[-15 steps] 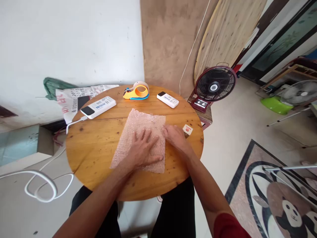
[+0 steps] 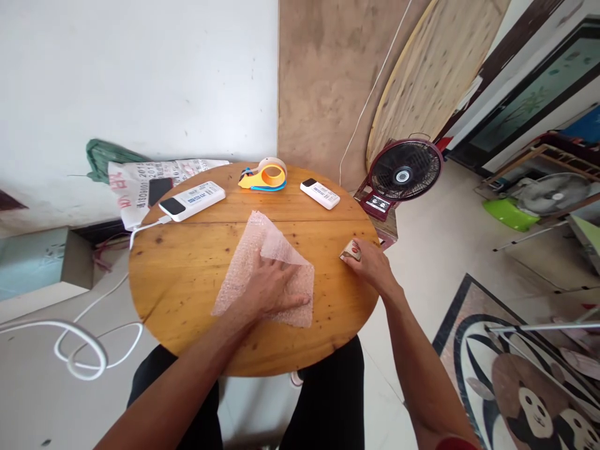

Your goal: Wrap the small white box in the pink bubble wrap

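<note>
Fingers (image 2: 352, 257) of right hand (image 2: 370, 265) pinched on small white-and-red box (image 2: 350, 250), right of pink bubble-wrap sheet (image 2: 265, 275) pressed flat by spread left hand (image 2: 272, 289) on round wooden worktop (image 2: 187, 275).

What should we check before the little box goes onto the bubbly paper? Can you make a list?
1. Left hand pressing the bubble wrap flat: ok.
2. Bubble wrap lying fully flat: not ok, its far right corner is folded over.
3. Right hand on the small box: ok, fingers touch it at the table's right edge.
4. Box lifted off the table: cannot tell.
5. Tape dispenser on the table: ok, at the far side.
</note>
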The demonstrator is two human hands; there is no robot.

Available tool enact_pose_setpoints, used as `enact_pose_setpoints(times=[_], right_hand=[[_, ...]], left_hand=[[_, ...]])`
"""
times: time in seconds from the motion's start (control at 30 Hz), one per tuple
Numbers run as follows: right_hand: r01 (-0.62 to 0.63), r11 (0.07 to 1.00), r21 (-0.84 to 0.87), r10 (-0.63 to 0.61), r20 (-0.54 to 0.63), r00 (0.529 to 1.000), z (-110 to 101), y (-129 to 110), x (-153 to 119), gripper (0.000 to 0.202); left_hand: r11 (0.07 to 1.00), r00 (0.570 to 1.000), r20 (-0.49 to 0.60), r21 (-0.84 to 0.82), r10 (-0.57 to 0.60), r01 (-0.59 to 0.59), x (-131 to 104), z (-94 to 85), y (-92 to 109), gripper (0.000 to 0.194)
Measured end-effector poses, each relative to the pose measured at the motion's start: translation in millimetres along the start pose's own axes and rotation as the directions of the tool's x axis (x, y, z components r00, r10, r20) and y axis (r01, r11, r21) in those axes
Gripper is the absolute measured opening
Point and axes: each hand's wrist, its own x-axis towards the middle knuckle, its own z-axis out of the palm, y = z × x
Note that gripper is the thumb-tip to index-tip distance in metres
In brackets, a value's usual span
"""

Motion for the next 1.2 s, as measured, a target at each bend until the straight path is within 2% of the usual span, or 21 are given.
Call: enact_pose_setpoints(times=[0.07, 0.13, 0.17, 0.23, 0.27, 0.33, 0.4, 0.53, 0.63, 0.73, 0.83, 0.93, 1.1, 1.2], right_hand=[[-0.01, 0.987, 0.163, 0.01, 0.003, 1.0, -1, -3, -5, 0.046], [0.014, 0.9, 0.436, -0.07, 0.113, 0.991, -6, -11, -15, 0.044], [0.025, 0.816, 0.578, -0.161, 0.186, 0.969, -8, -17, -21, 0.043], [0.032, 0.641, 0.767, -0.386, 0.286, 0.877, -13, -32, -31, 0.041], [0.033, 0.583, 0.812, -0.478, 0.31, 0.822, -14, -40, -35, 0.042], [0.043, 0.528, 0.848, -0.601, 0.338, 0.724, -13, -57, -37, 0.044], [0.077, 0.504, 0.86, -0.671, 0.333, 0.663, -8, -70, -33, 0.045], [0.103, 0.472, 0.876, -0.73, 0.322, 0.604, -3, -79, -20, 0.04], [0.09, 0.508, 0.857, -0.729, 0.372, 0.575, -7, -77, -14, 0.036], [0.14, 0.554, 0.82, -0.707, 0.375, 0.6, -11, -74, -10, 0.034], [0.169, 0.582, 0.796, -0.66, 0.341, 0.669, -9, -70, -8, 0.031], [0.159, 0.585, 0.796, -0.599, 0.292, 0.745, -5, -66, -8, 0.032], [0.045, 0.52, 0.853, -0.473, 0.244, 0.847, 9, -64, -9, 0.037], [0.047, 0.455, 0.889, -0.392, 0.152, 0.907, 26, -69, -4, 0.036]], left_hand=[[1.0, 1.0, 0.014, -0.01, -0.001, 0.002, 0, 0.0, 0, 0.075], [1.0, 1.0, 0.025, -0.023, -0.002, 0.002, 0, -0.1, 0, 0.076], [1.0, 1.0, 0.026, -0.025, -0.001, 0.002, 0, -0.2, 0, 0.076], [1.0, 1.0, 0.018, -0.023, 0.002, -0.002, 0, -0.7, 0, 0.074], [1.0, 1.0, 0.016, -0.02, 0.004, -0.003, 0, -1.0, 0, 0.072], [1.0, 1.0, 0.014, -0.015, 0.003, -0.003, 0, -1.5, 0, 0.068], [1.0, 1.0, 0.013, -0.018, 0.001, -0.001, 0, -1.7, 0, 0.064], [1.0, 1.0, 0.01, -0.015, 0.002, -0.001, 0, -1.4, 1, 0.057], [1.0, 1.0, 0.017, 0.003, 0.001, -0.001, 1, -1.0, 1, 0.055], [1.0, 1.0, 0.003, -0.006, -0.002, 0.002, 1, 0.1, 0, 0.065], [0.999, 1.0, -0.022, -0.045, 0.004, -0.005, 1, 1.8, -1, 0.086], [0.997, 1.0, -0.023, -0.075, 0.008, -0.009, 2, 3.6, -2, 0.092], [0.997, 1.0, -0.011, -0.077, 0.01, -0.011, 2, 5.0, -3, 0.095], [0.997, 1.0, -0.014, -0.077, 0.019, -0.02, 1, 5.1, -3, 0.095]])
